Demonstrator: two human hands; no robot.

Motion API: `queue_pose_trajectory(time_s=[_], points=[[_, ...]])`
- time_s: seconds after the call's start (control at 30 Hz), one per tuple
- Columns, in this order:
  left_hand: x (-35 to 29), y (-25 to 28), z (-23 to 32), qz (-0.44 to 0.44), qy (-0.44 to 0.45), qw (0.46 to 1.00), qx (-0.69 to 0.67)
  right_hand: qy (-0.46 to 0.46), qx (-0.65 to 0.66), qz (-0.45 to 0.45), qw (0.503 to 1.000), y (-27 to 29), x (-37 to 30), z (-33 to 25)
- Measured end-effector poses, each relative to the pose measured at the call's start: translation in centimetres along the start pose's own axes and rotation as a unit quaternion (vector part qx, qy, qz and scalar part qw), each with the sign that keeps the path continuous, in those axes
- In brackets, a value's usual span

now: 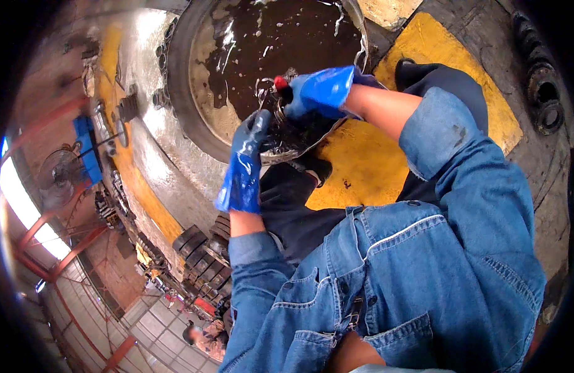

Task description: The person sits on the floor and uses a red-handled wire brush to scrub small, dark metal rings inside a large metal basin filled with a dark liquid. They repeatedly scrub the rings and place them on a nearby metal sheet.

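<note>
Both my hands wear blue rubber gloves and work over a large round basin (197, 102) of dark, oily-looking liquid (287, 37). Fingers closed, my left hand (246, 146) grips the near-left side of a dark, wet, shiny part (278, 115), whose kind I cannot make out. From the right, my right hand (305, 96) is closed round a thing with a red end (280, 82); the glove hides the rest of it. That red end sits close to the dark part, just above the liquid. Pale foam streaks the surface.
Yellow boards (361, 168) lie under my feet on the near side of the basin. Dark ring-shaped parts (551, 117) line the right edge, and stacked dark blocks (203, 261) stand at the lower left. A fan (58, 177) and another person (209, 339) are farther left.
</note>
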State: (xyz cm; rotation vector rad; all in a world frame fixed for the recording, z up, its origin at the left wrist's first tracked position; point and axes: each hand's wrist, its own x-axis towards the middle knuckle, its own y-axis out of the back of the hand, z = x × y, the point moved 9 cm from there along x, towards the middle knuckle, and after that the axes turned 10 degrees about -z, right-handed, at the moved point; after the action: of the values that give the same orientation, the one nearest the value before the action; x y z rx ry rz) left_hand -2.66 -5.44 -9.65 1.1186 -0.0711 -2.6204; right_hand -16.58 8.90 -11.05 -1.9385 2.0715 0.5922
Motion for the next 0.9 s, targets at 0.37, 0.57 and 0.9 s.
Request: queue_pose_trajectory(time_s=[0.37,0.57,0.9], points=[[-2.1,-1.8,0.8,0.208,-0.216,0.941,0.158,0.005,-0.198,-0.020,0.980,-2.0,1.4,-1.9],[-0.8,1.0,2.3,0.158,-0.164,0.973,0.042,0.082,-0.285,0.118,0.948,0.9,0.8,-4.3],[-0.4,0.5,8.6,-0.013,-0.126,0.991,0.050,0.049,0.054,-0.029,0.997,2.2,0.2,-3.1]])
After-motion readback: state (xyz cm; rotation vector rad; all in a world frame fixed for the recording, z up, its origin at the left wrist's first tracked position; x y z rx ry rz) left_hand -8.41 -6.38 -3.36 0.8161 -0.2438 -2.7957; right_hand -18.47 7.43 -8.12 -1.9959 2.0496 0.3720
